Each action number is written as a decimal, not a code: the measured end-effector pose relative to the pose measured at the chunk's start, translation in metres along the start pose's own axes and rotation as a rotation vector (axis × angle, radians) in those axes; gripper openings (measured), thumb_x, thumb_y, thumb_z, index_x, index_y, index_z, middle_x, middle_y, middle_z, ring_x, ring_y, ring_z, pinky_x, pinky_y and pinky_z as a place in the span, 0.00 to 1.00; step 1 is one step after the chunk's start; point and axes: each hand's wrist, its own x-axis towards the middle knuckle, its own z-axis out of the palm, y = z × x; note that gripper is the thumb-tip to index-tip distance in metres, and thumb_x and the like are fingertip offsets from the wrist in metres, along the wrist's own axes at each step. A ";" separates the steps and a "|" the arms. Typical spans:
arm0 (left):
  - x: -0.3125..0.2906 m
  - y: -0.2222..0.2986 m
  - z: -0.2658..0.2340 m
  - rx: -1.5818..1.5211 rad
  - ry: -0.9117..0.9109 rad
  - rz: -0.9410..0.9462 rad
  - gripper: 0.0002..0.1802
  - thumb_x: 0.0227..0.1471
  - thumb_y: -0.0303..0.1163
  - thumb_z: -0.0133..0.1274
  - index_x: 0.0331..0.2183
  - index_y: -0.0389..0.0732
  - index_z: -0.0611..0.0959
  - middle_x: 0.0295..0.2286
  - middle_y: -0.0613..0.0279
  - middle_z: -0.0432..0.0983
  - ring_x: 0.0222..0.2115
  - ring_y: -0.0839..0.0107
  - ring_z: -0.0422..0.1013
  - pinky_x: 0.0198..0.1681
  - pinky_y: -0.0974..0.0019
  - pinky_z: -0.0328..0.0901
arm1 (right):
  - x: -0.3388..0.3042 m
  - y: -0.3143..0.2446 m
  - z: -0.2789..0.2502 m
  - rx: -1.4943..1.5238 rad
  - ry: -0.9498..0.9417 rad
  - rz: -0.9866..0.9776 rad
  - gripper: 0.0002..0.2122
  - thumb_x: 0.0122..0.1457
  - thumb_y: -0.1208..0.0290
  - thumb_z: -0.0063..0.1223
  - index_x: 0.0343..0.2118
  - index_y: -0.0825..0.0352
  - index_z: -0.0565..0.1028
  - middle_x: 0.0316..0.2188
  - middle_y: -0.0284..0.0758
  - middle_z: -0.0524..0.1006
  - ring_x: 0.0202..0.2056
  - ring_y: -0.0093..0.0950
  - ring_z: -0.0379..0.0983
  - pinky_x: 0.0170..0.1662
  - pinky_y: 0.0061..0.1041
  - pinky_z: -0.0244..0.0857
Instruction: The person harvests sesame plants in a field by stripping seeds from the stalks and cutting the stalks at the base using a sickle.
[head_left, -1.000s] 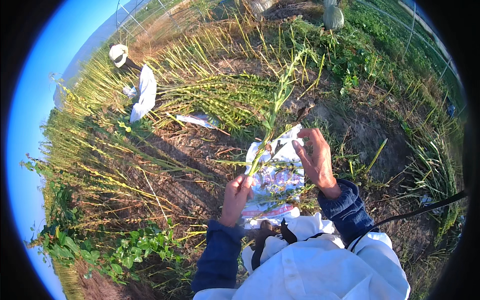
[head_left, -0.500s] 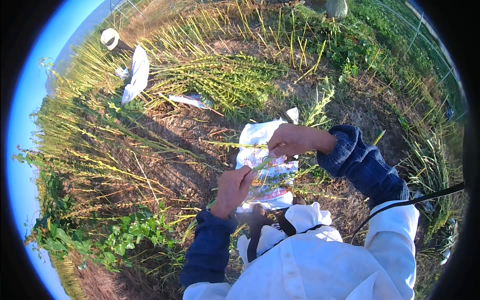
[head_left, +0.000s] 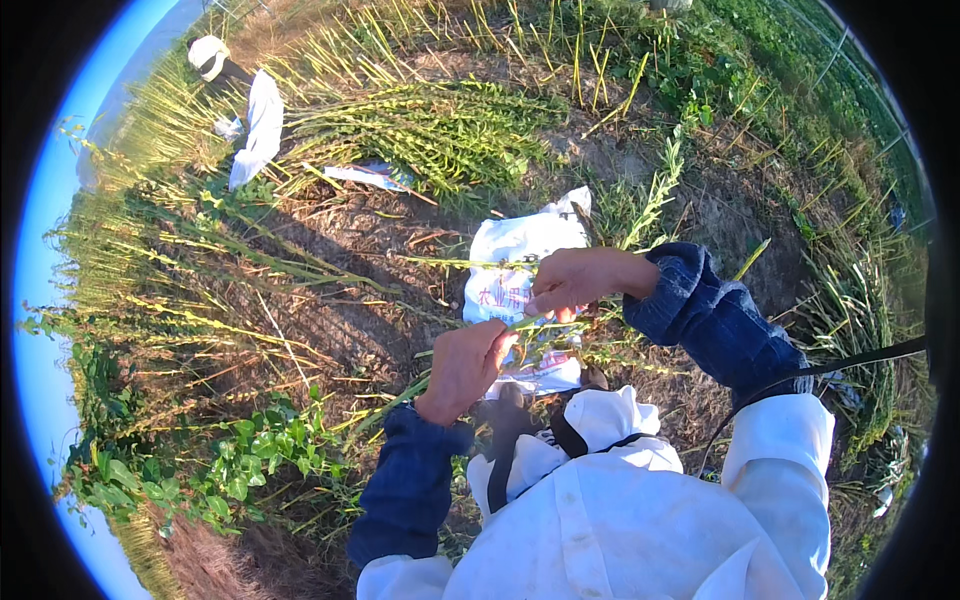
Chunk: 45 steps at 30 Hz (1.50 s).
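A thin green plant stalk (head_left: 525,323) runs between my two hands. Around its lower part, the fingers of my left hand (head_left: 464,368) are closed. Just beyond and to the right, my right hand (head_left: 578,280) is bent over the stalk with its fingers pinched on it; my knuckles hide the exact grip. Beneath both hands a white printed woven sack (head_left: 500,240) lies flat on the ground. Green and yellowish leafy bits show between my right hand and the sack's near part.
Cut stalks (head_left: 430,130) lie heaped beyond the sack. Standing yellow-green stalks fill the left, with a broad-leaved vine (head_left: 250,455) lower down. A person in white (head_left: 262,125) bends at the far left. A black strap (head_left: 850,365) crosses near my right arm.
The whole view has shifted slightly, so the ground and sack sit higher in it. Both hands keep their hold on the stalk, with only slight movement.
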 end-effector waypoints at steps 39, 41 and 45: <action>-0.002 -0.093 -0.022 -0.797 0.233 -0.575 0.15 0.61 0.40 0.42 0.27 0.40 0.70 0.13 0.78 0.54 0.11 0.88 0.48 0.13 0.78 0.44 | -0.107 0.065 0.059 1.532 1.173 -0.650 0.07 0.64 0.67 0.41 0.37 0.64 0.68 0.20 0.24 0.60 0.16 0.13 0.54 0.13 0.11 0.45; -0.001 -0.077 -0.020 -0.831 0.190 -0.511 0.15 0.61 0.40 0.41 0.27 0.40 0.70 0.13 0.78 0.54 0.12 0.88 0.49 0.13 0.78 0.44 | -0.067 0.059 0.061 1.435 1.126 -0.453 0.09 0.62 0.66 0.44 0.42 0.64 0.69 0.24 0.25 0.66 0.18 0.13 0.57 0.14 0.11 0.45; -0.008 -0.056 -0.015 -0.682 0.135 -0.402 0.14 0.60 0.36 0.42 0.26 0.39 0.73 0.13 0.78 0.56 0.15 0.88 0.51 0.17 0.77 0.46 | -0.020 0.017 0.042 1.001 1.044 -0.465 0.19 0.61 0.66 0.47 0.53 0.64 0.64 0.37 0.29 0.74 0.19 0.13 0.61 0.16 0.11 0.46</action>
